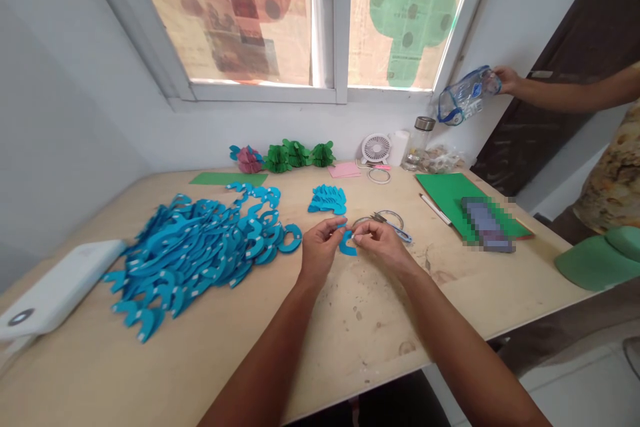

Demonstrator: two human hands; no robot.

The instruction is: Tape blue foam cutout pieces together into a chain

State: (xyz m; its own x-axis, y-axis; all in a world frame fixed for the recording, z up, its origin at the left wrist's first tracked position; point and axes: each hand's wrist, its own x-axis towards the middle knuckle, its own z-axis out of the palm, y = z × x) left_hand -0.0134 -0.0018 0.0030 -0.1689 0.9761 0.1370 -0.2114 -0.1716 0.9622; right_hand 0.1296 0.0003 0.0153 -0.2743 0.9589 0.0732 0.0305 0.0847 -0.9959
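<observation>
Your left hand (pixel 320 250) and right hand (pixel 383 247) both pinch a small blue foam curve (pixel 347 245) just above the tabletop (pixel 350 327), near the scissors (pixel 395 227), with the heap of matching blue pieces (pixel 200 257) off to the left

The left forearm (pixel 263 357) and right forearm (pixel 467 353) are bare from the bottom edge of the view up to the wrists, long and lean, growing gradually wider toward the elbows. The left hand (pixel 320 250) and right hand (pixel 383 247) are bare as well, with slim fingers and narrow wrists. The skin looks smooth, with a soft sheen.
</observation>
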